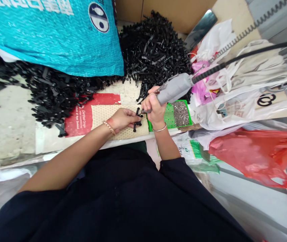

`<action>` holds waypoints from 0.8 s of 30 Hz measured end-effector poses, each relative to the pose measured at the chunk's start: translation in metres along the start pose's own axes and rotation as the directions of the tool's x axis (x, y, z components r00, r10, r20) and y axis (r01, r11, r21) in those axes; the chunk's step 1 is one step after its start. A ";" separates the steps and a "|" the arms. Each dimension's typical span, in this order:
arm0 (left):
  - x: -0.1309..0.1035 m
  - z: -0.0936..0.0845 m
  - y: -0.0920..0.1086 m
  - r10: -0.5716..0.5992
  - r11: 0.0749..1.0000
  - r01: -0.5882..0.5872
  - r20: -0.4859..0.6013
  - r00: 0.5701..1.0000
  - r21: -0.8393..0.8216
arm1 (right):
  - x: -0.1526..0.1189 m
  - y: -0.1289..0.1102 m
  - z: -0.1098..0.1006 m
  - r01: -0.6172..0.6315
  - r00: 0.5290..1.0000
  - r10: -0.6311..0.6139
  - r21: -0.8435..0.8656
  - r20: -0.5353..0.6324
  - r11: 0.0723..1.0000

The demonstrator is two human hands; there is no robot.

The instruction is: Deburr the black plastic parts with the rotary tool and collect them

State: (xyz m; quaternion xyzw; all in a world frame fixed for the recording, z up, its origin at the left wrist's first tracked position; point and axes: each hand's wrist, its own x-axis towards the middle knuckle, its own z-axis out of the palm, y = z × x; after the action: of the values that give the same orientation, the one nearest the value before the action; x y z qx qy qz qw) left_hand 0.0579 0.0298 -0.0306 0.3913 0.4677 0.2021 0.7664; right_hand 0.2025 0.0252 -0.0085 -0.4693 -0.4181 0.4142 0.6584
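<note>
Head view: I see a pale worktop [9, 119], a beige mat [100, 113] on it, a heap of black parts [156, 50] beyond. The left hand [120, 119] pinches a black piece [134, 127] over the mat, long axis running roughly away from the body; the right hand [156, 108] grips a grey driver [176, 87] slanting down-left toward it.

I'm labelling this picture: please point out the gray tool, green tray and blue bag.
Gray tool [175, 88]: head view, middle of body.
Green tray [190, 115]: head view, right rim.
Blue bag [55, 40]: head view, front.
</note>
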 end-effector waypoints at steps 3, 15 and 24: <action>0.001 0.000 -0.001 0.000 1.000 0.000 -0.008 1.000 -0.005 | 0.002 0.002 0.000 -0.023 0.998 0.021 0.025 0.067 0.999; 0.001 -0.001 0.000 -0.016 0.994 0.013 -0.025 1.000 -0.113 | 0.010 -0.030 -0.042 0.244 0.942 -0.241 -0.019 -0.234 0.970; -0.001 0.001 0.002 -0.026 0.997 0.021 -0.051 0.998 -0.081 | 0.020 0.007 -0.078 0.121 0.931 -0.138 -0.071 -0.337 0.990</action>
State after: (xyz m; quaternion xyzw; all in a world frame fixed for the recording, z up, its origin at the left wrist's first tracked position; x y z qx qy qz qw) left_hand 0.0587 0.0301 -0.0285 0.3494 0.4834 0.2217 0.7714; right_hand 0.2806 0.0242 -0.0282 -0.5212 -0.3376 0.2721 0.7351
